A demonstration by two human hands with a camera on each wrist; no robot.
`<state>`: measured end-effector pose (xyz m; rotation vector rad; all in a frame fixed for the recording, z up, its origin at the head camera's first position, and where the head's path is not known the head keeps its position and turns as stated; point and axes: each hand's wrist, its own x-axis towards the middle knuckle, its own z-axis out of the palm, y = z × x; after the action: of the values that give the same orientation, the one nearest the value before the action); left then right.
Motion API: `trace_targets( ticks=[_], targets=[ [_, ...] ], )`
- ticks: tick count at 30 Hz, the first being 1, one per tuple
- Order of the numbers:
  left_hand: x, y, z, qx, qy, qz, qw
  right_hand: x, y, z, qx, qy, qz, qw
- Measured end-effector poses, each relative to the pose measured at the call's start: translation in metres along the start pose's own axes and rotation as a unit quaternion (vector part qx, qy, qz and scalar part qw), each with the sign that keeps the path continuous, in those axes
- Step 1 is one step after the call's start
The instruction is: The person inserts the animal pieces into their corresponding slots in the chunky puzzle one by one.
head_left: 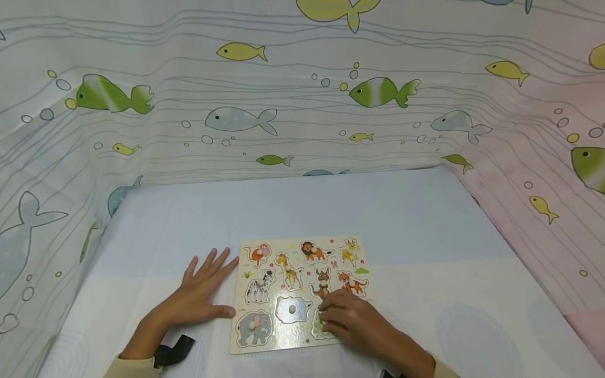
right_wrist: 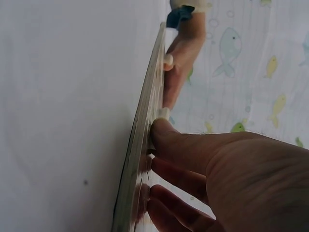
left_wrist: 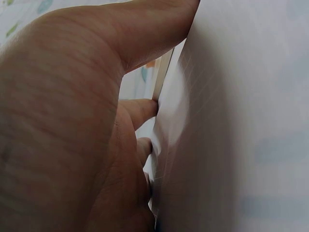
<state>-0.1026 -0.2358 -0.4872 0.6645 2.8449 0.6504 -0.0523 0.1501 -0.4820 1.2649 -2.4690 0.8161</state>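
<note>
A wooden peg puzzle board [head_left: 294, 344] with animal pieces lies flat on the table. My left hand [head_left: 200, 296] is spread on the table along its left side, thumb and index fingertip at the edge. My right hand [head_left: 352, 320] is over the lower right corner, fingers bent, pinching a partly green puzzle piece [head_left: 317, 326] in its slot. Most of that piece is hidden under the fingers. In the right wrist view the thumb [right_wrist: 161, 129] and fingertips are right at the board's face. Beside it sits a piece whitened by glare [head_left: 285, 314], with a round knob.
An elephant piece [head_left: 261, 331], zebra piece [head_left: 259, 290], giraffe piece [head_left: 285, 265], lion piece [head_left: 312, 253] and several others sit in the board. The table [head_left: 293, 210] has a pale cover. A fish-print curtain [head_left: 293, 105] surrounds its back and sides. Dark straps [head_left: 175, 352] are at the wrists.
</note>
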Motion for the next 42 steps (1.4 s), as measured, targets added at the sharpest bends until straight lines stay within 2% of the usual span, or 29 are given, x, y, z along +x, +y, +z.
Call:
trace_targets(
  ticks=[7,14,28,33,38,42],
  targets=[
    [0.002,0.000,-0.001,0.001,0.003,0.000,1.0000,0.001,0.002,0.001,0.015,-0.007,0.012,1.000],
    [-0.001,0.001,-0.001,0.000,0.003,0.002,1.0000,-0.002,0.001,0.003,0.015,0.006,0.001,1.000],
    [-0.002,-0.001,0.000,0.005,0.015,0.016,0.9997,-0.002,0.001,0.002,0.014,-0.007,0.006,1.000],
    [-0.003,-0.001,0.000,0.006,0.017,0.016,0.9997,-0.002,-0.002,-0.004,0.068,-0.012,0.041,0.997],
    [-0.003,-0.001,0.000,0.008,0.012,0.014,0.9998,0.000,0.001,-0.018,0.153,0.002,0.073,0.986],
    [-0.002,0.000,-0.002,0.005,-0.002,0.003,1.0000,-0.003,0.012,-0.037,0.155,0.022,0.107,0.982]
  ],
)
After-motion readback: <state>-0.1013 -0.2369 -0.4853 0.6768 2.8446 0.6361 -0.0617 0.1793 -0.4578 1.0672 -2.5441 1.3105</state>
